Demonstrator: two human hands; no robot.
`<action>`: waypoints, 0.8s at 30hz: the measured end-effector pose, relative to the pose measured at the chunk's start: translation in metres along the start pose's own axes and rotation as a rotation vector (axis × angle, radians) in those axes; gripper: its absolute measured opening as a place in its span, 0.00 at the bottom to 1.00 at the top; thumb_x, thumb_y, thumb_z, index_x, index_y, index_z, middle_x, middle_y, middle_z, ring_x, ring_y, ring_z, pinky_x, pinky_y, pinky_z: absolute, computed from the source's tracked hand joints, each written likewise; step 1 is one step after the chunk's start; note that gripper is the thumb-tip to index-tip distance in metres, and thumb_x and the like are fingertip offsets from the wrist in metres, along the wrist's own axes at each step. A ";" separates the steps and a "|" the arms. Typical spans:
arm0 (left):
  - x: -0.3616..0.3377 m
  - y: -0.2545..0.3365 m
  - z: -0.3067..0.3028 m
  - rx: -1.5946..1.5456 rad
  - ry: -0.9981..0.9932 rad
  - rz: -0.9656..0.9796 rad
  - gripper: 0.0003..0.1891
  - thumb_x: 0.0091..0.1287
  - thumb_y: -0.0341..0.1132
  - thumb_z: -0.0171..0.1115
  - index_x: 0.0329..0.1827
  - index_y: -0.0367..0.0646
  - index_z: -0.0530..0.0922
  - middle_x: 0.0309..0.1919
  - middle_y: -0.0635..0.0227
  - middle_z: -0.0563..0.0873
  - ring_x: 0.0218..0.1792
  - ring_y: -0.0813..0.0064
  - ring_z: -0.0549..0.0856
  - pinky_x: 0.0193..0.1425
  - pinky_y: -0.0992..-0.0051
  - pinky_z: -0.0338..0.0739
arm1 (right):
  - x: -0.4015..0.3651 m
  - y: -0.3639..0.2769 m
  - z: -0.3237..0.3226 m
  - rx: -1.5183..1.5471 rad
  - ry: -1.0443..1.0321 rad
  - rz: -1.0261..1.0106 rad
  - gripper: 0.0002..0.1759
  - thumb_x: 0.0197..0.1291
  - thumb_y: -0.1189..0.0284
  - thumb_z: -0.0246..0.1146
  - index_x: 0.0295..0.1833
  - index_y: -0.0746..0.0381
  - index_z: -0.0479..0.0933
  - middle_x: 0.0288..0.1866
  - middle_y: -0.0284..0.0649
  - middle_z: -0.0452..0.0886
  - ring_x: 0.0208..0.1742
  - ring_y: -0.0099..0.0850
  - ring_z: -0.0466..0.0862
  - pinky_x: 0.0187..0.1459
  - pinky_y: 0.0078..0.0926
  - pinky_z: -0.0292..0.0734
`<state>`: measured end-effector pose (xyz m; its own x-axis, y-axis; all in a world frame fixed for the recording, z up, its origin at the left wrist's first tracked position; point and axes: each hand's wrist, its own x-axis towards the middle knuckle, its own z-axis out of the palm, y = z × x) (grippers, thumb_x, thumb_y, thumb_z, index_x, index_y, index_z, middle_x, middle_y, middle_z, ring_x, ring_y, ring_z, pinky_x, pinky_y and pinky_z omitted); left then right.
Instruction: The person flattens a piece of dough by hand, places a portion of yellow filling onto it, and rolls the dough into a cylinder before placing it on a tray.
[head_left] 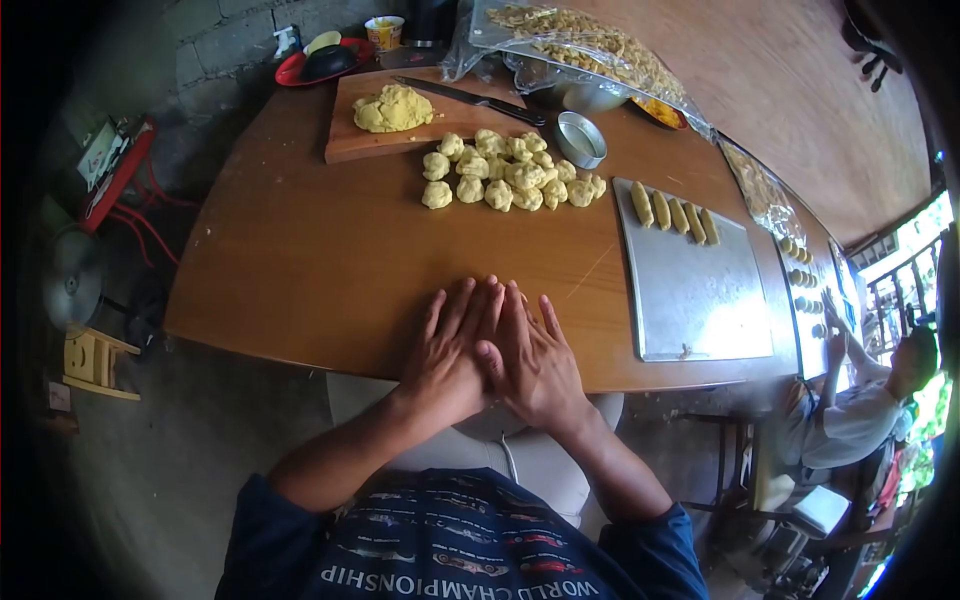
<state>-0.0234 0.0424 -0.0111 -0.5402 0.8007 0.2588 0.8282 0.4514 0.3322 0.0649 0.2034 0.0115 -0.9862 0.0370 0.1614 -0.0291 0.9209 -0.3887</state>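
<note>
My left hand and my right hand lie side by side near the front edge of the wooden table, palms down, slightly overlapping. Their fingers are stretched out and spread. Whatever may be under the palms is hidden. Beyond them sits a group of yellowish dough pieces. To the right, a metal baking tray carries several rolled dough sticks along its far side. A larger dough lump rests on a wooden cutting board, beside a knife with a dark handle.
A round metal tin stands behind the dough pieces. Farther back are a plastic-covered tray of crumbly food, a red plate and a small tub. At right, another person sits by a second tray with dough pieces.
</note>
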 end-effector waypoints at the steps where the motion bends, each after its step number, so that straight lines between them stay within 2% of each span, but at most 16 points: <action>1: 0.000 -0.001 0.002 0.018 -0.009 0.019 0.56 0.70 0.50 0.72 0.97 0.34 0.57 0.95 0.41 0.61 0.95 0.40 0.60 0.98 0.38 0.48 | -0.002 -0.001 0.005 -0.067 0.028 0.000 0.50 0.92 0.46 0.51 0.93 0.81 0.53 0.91 0.68 0.69 0.94 0.54 0.69 0.97 0.56 0.50; 5: 0.001 -0.001 0.000 0.003 -0.043 0.008 0.55 0.71 0.51 0.71 0.98 0.34 0.57 0.95 0.39 0.61 0.95 0.40 0.59 0.99 0.39 0.46 | -0.005 0.000 0.009 -0.049 0.052 0.034 0.51 0.91 0.45 0.51 0.93 0.81 0.52 0.92 0.67 0.68 0.96 0.53 0.66 0.97 0.56 0.50; 8: 0.000 0.001 -0.001 0.016 -0.046 -0.018 0.51 0.75 0.50 0.66 0.97 0.35 0.58 0.95 0.41 0.61 0.97 0.45 0.57 0.99 0.42 0.46 | -0.007 0.002 0.006 -0.003 0.028 0.056 0.50 0.91 0.45 0.51 0.94 0.78 0.52 0.94 0.65 0.65 0.97 0.53 0.62 0.97 0.56 0.49; 11: -0.003 0.002 -0.003 -0.011 -0.019 -0.021 0.52 0.73 0.48 0.66 0.97 0.33 0.58 0.95 0.40 0.60 0.96 0.44 0.58 1.00 0.42 0.46 | -0.014 0.003 -0.001 -0.046 -0.013 -0.021 0.50 0.91 0.43 0.51 0.96 0.74 0.52 0.95 0.62 0.64 0.98 0.53 0.60 0.97 0.55 0.47; 13: -0.009 0.004 -0.002 0.015 0.054 -0.039 0.51 0.71 0.45 0.64 0.96 0.30 0.60 0.95 0.41 0.61 0.96 0.44 0.60 1.00 0.41 0.46 | -0.025 0.000 0.002 -0.036 0.086 -0.005 0.50 0.90 0.41 0.50 0.96 0.70 0.56 0.96 0.59 0.64 0.99 0.52 0.59 0.97 0.56 0.46; 16: -0.016 0.002 -0.003 0.047 0.005 0.062 0.49 0.70 0.43 0.62 0.94 0.30 0.63 0.95 0.42 0.62 0.95 0.46 0.62 0.99 0.41 0.47 | -0.034 -0.005 0.008 -0.174 0.044 -0.028 0.50 0.89 0.38 0.51 0.95 0.69 0.60 0.97 0.57 0.64 0.99 0.52 0.59 0.97 0.58 0.45; 17: -0.016 0.003 -0.006 0.032 -0.006 0.058 0.46 0.72 0.42 0.61 0.93 0.30 0.65 0.95 0.43 0.63 0.95 0.47 0.62 0.99 0.41 0.47 | -0.033 -0.007 0.008 -0.156 0.042 0.005 0.50 0.89 0.38 0.51 0.94 0.68 0.63 0.97 0.57 0.63 0.99 0.51 0.59 0.97 0.60 0.45; 22: -0.018 0.002 -0.005 0.062 -0.013 0.061 0.46 0.72 0.40 0.62 0.94 0.29 0.63 0.95 0.41 0.62 0.96 0.47 0.61 1.00 0.43 0.47 | -0.034 -0.012 0.009 -0.152 0.042 0.045 0.51 0.89 0.37 0.51 0.95 0.68 0.61 0.97 0.58 0.63 0.99 0.52 0.59 0.97 0.60 0.45; 24: -0.018 0.002 -0.005 0.044 -0.008 0.056 0.47 0.73 0.39 0.62 0.94 0.28 0.61 0.95 0.40 0.61 0.96 0.46 0.61 1.00 0.42 0.46 | -0.035 -0.010 0.009 -0.121 0.028 0.040 0.51 0.89 0.38 0.51 0.95 0.70 0.61 0.97 0.62 0.61 0.99 0.56 0.57 0.96 0.61 0.44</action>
<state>-0.0129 0.0272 -0.0105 -0.4920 0.8281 0.2686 0.8628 0.4226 0.2775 0.0980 0.1895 0.0016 -0.9812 0.0840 0.1739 0.0319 0.9586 -0.2830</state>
